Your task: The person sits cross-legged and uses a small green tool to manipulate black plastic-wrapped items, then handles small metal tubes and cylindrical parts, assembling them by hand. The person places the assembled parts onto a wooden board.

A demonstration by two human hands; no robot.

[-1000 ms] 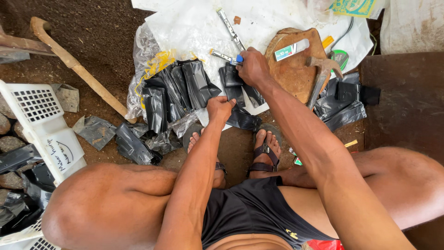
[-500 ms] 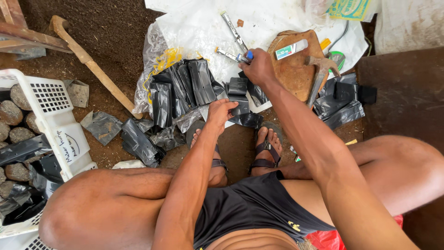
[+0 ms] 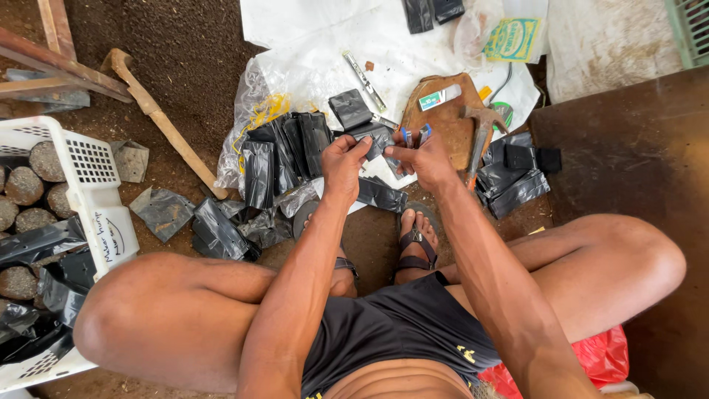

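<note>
A black plastic bag (image 3: 378, 137) is pinched between the left hand (image 3: 344, 161) and right hand (image 3: 419, 154), above the ground sheet (image 3: 310, 44). Soil-filled bags (image 3: 22, 185) are held in the white basket (image 3: 96, 185).

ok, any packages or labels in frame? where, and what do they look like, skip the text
Clear bag: top right on the white sheet, crumpled, with a yellow-green printed label.
Small box: on the brown board above the right hand, flat, white and green.
White crate: left edge, slotted plastic, dark handwriting on its side.
</note>
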